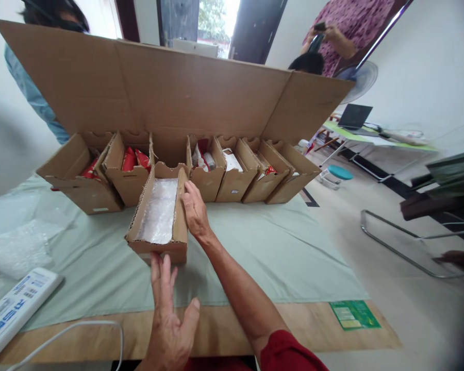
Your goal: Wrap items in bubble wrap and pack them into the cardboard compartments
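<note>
A narrow open cardboard box (178, 252) stands in front of the row of similar boxes, its far end by a gap in that row. Bubble wrap (160, 208) lies inside it; anything beneath is hidden. My right hand (195, 208) rests flat along the box's right wall, fingers stretched out. Against the near end of the box, my left hand (170, 304) has its fingertips raised and its thumb spread. Neither hand is wrapped around anything. Red packets (129, 159) sit in the box just left of the gap, and a white item (232, 161) shows in another box at the right.
Behind the boxes rises a tall cardboard panel (201, 95). Loose bubble wrap (19, 252) and a white labelled box (19, 312) lie at the left, with a white cable (81, 323) near the edge. A green card (354, 315) lies at front right. Two people stand beyond the panel.
</note>
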`<state>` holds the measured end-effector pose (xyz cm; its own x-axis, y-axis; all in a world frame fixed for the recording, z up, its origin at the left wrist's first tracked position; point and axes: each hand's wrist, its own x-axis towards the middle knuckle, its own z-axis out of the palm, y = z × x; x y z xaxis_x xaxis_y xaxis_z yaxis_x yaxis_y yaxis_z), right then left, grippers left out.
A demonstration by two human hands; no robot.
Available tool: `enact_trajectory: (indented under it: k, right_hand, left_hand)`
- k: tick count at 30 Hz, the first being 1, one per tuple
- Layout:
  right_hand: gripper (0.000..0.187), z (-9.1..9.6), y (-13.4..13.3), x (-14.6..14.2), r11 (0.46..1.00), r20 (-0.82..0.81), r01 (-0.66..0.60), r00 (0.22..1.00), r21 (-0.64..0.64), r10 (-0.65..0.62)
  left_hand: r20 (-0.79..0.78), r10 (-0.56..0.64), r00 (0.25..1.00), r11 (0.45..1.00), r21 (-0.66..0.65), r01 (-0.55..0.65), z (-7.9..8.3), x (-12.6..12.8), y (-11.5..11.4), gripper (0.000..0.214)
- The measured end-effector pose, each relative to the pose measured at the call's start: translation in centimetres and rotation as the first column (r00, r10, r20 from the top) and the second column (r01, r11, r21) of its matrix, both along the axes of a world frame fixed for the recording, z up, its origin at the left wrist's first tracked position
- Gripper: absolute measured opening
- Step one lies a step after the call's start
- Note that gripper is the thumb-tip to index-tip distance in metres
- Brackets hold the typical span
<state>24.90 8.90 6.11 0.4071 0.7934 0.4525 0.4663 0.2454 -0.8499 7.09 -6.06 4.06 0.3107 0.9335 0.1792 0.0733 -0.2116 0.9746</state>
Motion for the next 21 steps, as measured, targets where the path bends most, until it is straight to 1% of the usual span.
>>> enact_trajectory:
  k: [3,5,7,9,11,13,15,18,21]
  right_hand:
    - [0.081,-1.0,0.0,0.5,0.995,-0.096,-0.028,0.995,0.092,0.037]
    - [0.074,-2.3,0.1,1.1,0.994,-0.173,-0.018,0.984,0.110,0.036]
    - [0.066,-4.1,0.2,1.7,0.999,-0.239,0.028,0.971,0.044,-0.017]
    - [0.059,-5.9,0.3,2.2,0.995,-0.264,0.074,0.960,-0.063,-0.088]
    - [0.053,-7.5,0.2,2.5,0.984,-0.258,0.107,0.956,-0.144,-0.142]
    - [0.047,-8.6,0.2,2.7,0.977,-0.248,0.121,0.955,-0.177,-0.164]
    - [0.042,-9.0,0.3,2.8,0.971,-0.237,0.130,0.955,-0.201,-0.177]
    - [0.038,-8.9,0.4,3.0,0.964,-0.221,0.139,0.957,-0.227,-0.190]
    - [0.038,-8.5,0.4,3.0,0.962,-0.208,0.139,0.960,-0.235,-0.189]
  left_hand:
    - [-0.019,-0.021,1.000,0.997,0.074,0.023,-0.4,1.0,0.9,0.082]
    - [-0.049,-0.033,0.998,0.992,0.121,0.039,-0.6,2.0,1.9,0.083]
    - [-0.076,-0.033,0.997,0.986,0.160,0.045,-0.6,3.2,3.4,0.085]
    - [-0.093,-0.021,0.995,0.982,0.185,0.038,-0.5,4.7,5.4,0.086]
    - [-0.101,-0.007,0.995,0.980,0.197,0.027,-0.3,6.4,7.8,0.087]
    - [-0.111,0.013,0.994,0.978,0.207,0.010,0.0,8.1,10.5,0.086]
    - [-0.124,0.048,0.991,0.974,0.225,-0.019,0.3,9.5,13.2,0.083]
    - [-0.134,0.080,0.988,0.972,0.229,-0.047,0.7,11.0,16.9,0.080]
    - [-0.139,0.065,0.988,0.978,0.204,-0.036,0.9,11.8,19.3,0.079]
